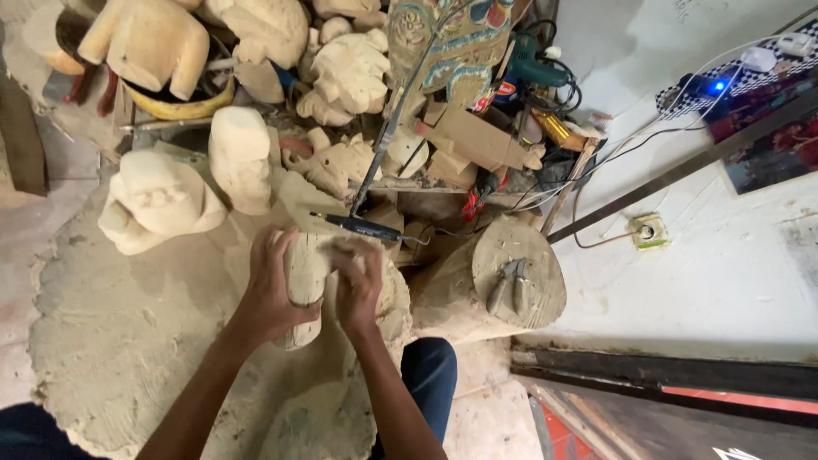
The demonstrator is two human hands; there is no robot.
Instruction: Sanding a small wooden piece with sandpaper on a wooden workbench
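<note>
The left hand (271,294) wraps its fingers around a pale, rough-cut block of carved wood (304,281) that stands upright just below the middle of the view, on a sawdust-coloured work mat (128,341). The right hand (358,285) grips the same block from its three o'clock side, fingers curled over the upper edge; whether it also pinches a small tool cannot be told. Both hands are clenched on the wood.

At twelve o'clock from the block, a slim black rotary hand tool (358,227) lies across the clutter, its cable running up. At ten o'clock sits a pale wooden carved mask with a row of teeth (158,203), and at eleven o'clock stands a tall unpainted carved wooden head (240,158). More raw wooden figures (349,72) are heaped further up, beside a painted flat leather puppet in green, red and gold (447,38).

At three o'clock a round tree-stump block (532,255) carries a pair of grey metal pliers (508,285). At one o'clock lies a teal power drill (537,64), with a small red-and-white label on a can (509,88) just below it. A square wall socket with a greenish plate (648,231) sits on the white wall at two o'clock, and a black-and-white chequered cloth (758,77) lies far out the same way.
</note>
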